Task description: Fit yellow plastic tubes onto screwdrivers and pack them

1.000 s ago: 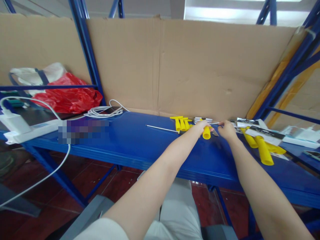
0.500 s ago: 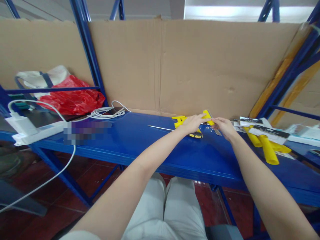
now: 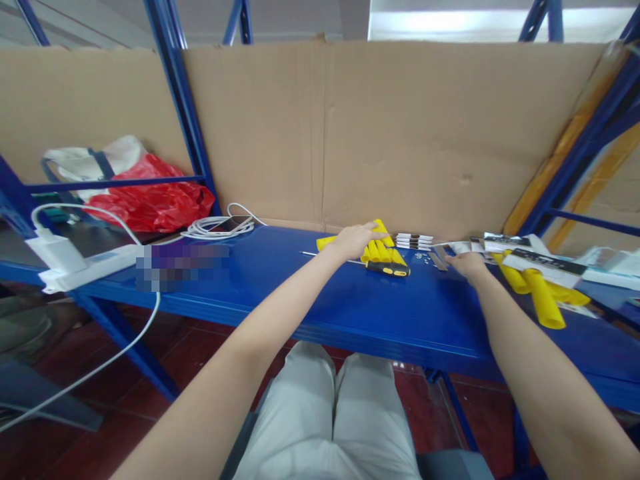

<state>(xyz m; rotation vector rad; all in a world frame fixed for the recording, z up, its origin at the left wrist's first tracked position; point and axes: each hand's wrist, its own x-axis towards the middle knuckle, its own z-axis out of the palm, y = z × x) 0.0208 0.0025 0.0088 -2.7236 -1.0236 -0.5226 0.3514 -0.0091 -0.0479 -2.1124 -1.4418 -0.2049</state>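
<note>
My left hand (image 3: pixel 354 240) lies curled over a bunch of yellow plastic handles (image 3: pixel 384 251) at the back of the blue shelf (image 3: pixel 310 293). One yellow handle (image 3: pixel 325 242) sticks out to the left from under its fingers. A yellow-and-black screwdriver (image 3: pixel 389 269) lies against the front of the bunch. My right hand (image 3: pixel 465 264) rests on the shelf further right, fingers curled, its fingertips at a small grey metal piece (image 3: pixel 441 257). What the fingers pinch is too small to name. Between the hands lies a small stack of white strips (image 3: pixel 415 241).
A thin metal rod (image 3: pixel 311 254) lies left of the handles. More yellow handles (image 3: pixel 543 301) and black-and-white cards (image 3: pixel 546 263) lie at the right. A coiled white cable (image 3: pixel 216 227), a power strip (image 3: pixel 90 264) and a red bag (image 3: pixel 145 200) are at the left. Cardboard (image 3: pixel 400 133) backs the shelf.
My hands, which held a yellow handle together above the shelf, have parted. The left one went down and left onto the bunch of handles; the right one dropped to the shelf at the right.
</note>
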